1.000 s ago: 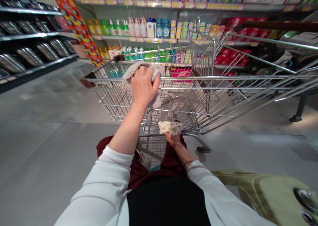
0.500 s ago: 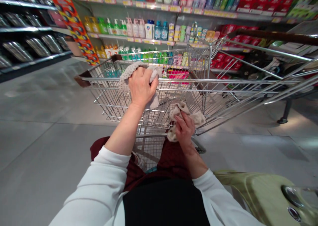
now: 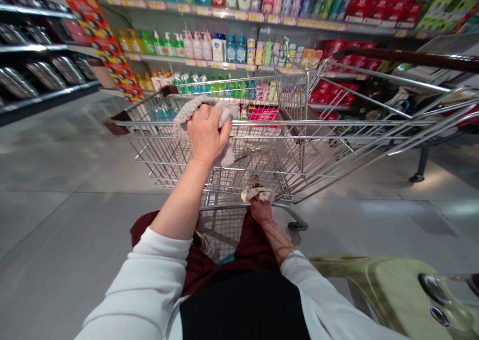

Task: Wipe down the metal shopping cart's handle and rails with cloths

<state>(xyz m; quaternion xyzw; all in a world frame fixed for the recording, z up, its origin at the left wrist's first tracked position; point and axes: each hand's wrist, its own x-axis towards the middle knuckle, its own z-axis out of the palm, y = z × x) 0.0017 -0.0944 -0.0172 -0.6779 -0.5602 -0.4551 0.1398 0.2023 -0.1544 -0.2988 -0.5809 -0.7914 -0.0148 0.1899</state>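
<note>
A wire shopping cart (image 3: 318, 123) stands right in front of me. My left hand (image 3: 205, 133) grips its top rail through a beige knitted cloth (image 3: 183, 115) draped over the rail. My right hand (image 3: 261, 208) is lower down at the bottom edge of the cart's basket, closed on a small cream cloth (image 3: 256, 194) pressed against the wires. The right hand's fingers are mostly hidden behind that cloth.
Store shelves (image 3: 224, 63) with bottles and boxes run behind the cart. Dark shelves with metal pans (image 3: 41, 76) stand at the left. A pale green object (image 3: 392, 290) sits at my lower right. A second cart frame (image 3: 430, 115) reaches in from the right over grey floor tiles.
My right hand went up onto the basket's side with the cloth, then came back down to the bottom edge. The left hand stays on the rail.
</note>
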